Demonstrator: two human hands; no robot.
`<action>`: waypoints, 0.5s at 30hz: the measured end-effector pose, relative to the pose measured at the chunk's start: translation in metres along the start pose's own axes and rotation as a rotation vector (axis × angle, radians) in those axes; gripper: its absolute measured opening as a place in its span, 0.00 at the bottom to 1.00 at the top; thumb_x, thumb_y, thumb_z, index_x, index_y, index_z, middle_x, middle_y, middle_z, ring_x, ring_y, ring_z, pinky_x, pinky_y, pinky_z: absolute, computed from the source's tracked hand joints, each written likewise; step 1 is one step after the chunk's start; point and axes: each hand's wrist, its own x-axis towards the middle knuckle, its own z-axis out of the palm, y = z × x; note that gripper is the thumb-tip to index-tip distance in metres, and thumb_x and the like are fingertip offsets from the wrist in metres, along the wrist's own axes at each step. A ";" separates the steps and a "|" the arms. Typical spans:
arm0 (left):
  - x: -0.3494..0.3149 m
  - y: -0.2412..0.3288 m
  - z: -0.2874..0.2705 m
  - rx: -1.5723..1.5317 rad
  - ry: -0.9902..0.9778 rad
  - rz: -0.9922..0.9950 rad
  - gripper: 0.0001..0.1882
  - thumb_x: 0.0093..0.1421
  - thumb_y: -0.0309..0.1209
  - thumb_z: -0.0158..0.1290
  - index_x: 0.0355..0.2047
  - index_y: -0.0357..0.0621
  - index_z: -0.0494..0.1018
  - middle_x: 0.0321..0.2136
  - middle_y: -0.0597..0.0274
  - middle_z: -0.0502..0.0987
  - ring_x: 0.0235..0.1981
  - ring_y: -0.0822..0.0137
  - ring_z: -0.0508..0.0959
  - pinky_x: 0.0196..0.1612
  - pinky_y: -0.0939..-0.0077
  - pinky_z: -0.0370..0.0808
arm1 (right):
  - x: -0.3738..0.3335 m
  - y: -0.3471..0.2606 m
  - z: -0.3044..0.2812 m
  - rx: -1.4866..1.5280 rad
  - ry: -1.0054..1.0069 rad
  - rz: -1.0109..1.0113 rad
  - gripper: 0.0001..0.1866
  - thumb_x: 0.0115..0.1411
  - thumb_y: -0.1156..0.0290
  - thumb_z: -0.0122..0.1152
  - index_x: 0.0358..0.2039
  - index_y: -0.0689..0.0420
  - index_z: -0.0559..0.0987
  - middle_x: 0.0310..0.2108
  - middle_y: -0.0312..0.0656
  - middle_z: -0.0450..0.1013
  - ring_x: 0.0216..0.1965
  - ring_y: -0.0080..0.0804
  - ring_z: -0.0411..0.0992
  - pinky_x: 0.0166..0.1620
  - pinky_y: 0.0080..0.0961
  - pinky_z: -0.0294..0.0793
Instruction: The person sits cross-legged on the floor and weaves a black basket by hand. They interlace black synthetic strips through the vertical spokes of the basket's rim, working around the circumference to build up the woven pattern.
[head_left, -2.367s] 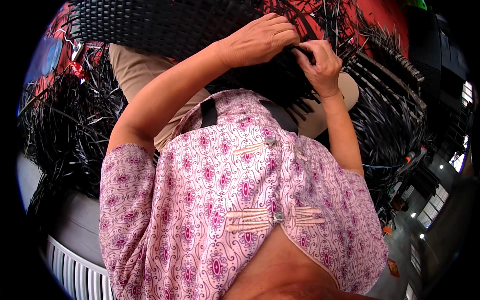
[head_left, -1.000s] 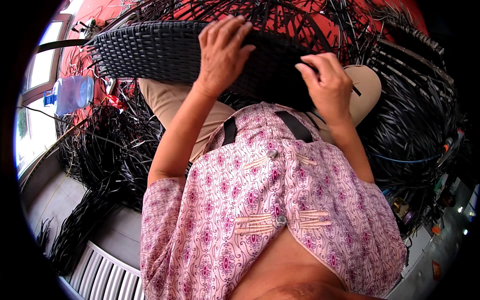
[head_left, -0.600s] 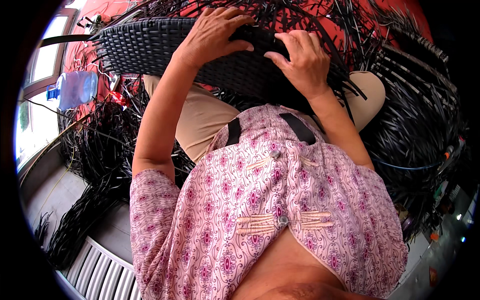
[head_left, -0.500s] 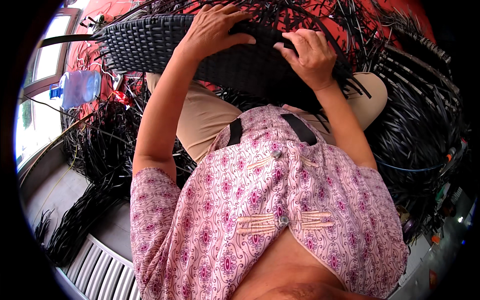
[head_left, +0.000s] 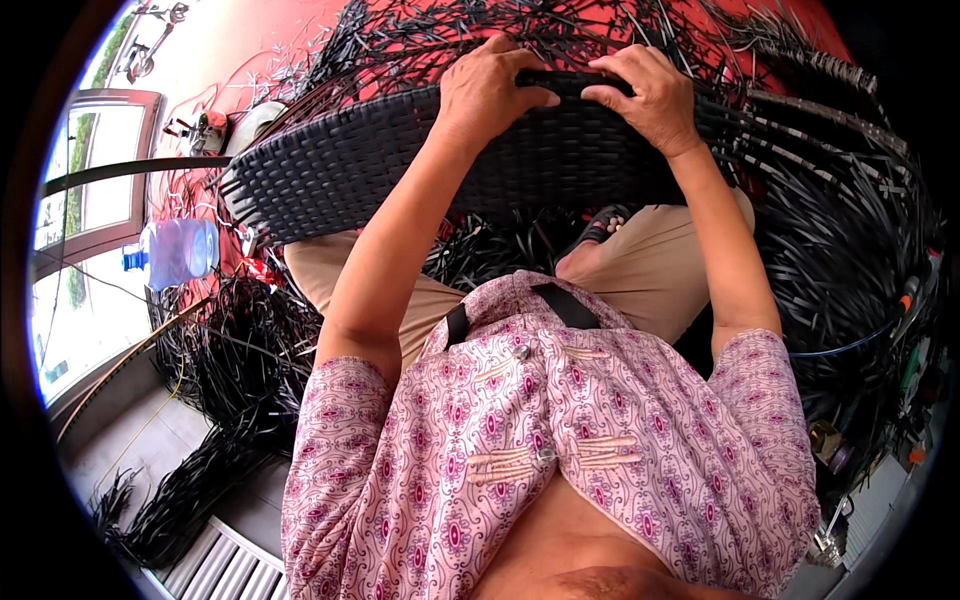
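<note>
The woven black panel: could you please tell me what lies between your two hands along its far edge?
In the head view, only a short stretch of the woven black panel's dark rim lies between the left hand and the right hand.

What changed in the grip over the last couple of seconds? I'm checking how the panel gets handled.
Both hands shifted up to the far edge of the black woven panel: the left hand and right hand now curl over it side by side. Earlier the right pinched a strand. The panel stays across the lap, loose black strips around.
</note>
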 end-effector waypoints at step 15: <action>0.016 -0.006 -0.015 -0.253 -0.194 0.006 0.21 0.46 0.32 0.69 0.40 0.38 0.78 0.38 0.54 0.80 0.41 0.56 0.81 0.46 0.65 0.77 | 0.038 -0.034 -0.004 0.251 -0.362 0.254 0.18 0.43 0.65 0.77 0.33 0.55 0.80 0.31 0.40 0.74 0.37 0.42 0.77 0.40 0.39 0.76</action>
